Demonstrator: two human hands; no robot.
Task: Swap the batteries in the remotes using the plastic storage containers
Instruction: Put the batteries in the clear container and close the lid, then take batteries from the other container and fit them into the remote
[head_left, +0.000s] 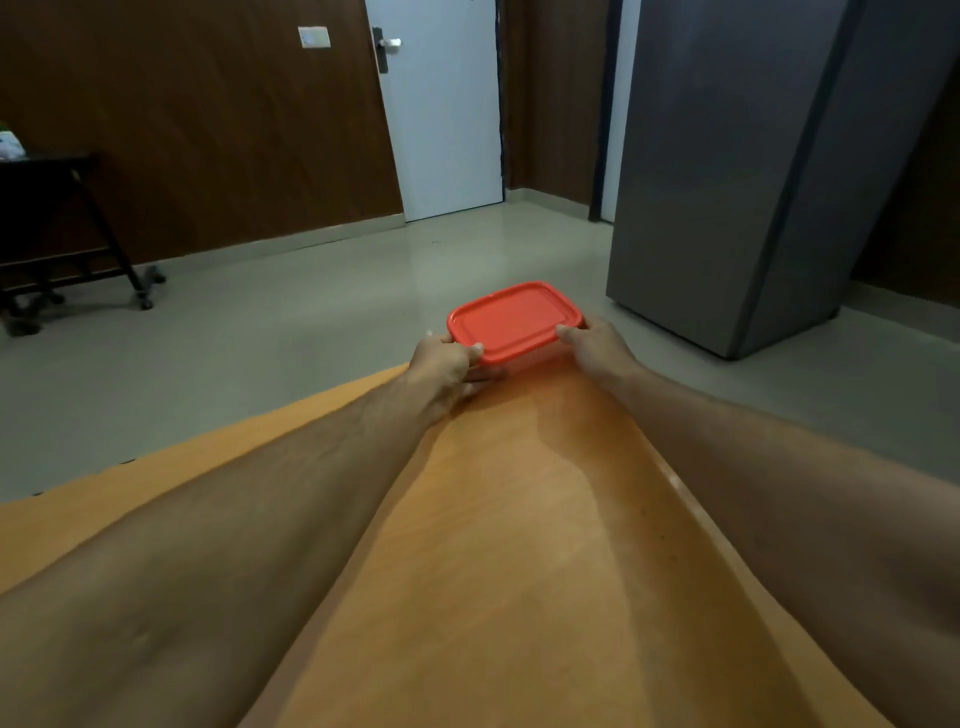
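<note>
A plastic storage container with a red lid sits at the far corner of the orange wooden table. My left hand grips its near left corner, thumb on the lid's rim and fingers under the side. My right hand holds the near right corner, thumb pressed on the lid's edge. Both arms stretch forward across the table. The container's body is mostly hidden under the lid and my hands. No remotes or batteries are in view.
Beyond the table lies a grey tiled floor. A tall grey cabinet stands at the right. A white door is straight ahead. A black wheeled stand is at the far left by the brown wall.
</note>
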